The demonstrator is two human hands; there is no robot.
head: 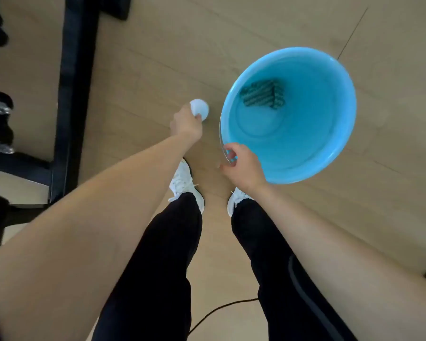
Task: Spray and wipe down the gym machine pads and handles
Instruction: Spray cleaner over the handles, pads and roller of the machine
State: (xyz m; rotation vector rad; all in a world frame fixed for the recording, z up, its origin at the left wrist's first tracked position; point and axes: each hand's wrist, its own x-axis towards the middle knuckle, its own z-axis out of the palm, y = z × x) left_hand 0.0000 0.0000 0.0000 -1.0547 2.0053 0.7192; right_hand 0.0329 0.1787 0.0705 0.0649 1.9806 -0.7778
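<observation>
**Both hands gripping above the wooden floor**

At centre frame, the left hand (186,125) grips a white rounded object (199,109); I cannot tell what it is. Just to its right, the right hand (244,166) curls round the thin handle at the lower-left rim of a light blue plastic bucket (305,148). A dark striped cloth (262,93) lies inside the bucket.

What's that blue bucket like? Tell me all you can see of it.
The bucket is light blue, seemingly smooth plastic, round and open. A dark striped cloth lies inside it. The right hand grips its thin wire handle at the near rim. Wooden floor lies beneath; whether it rests there or holds water is unclear.
</observation>
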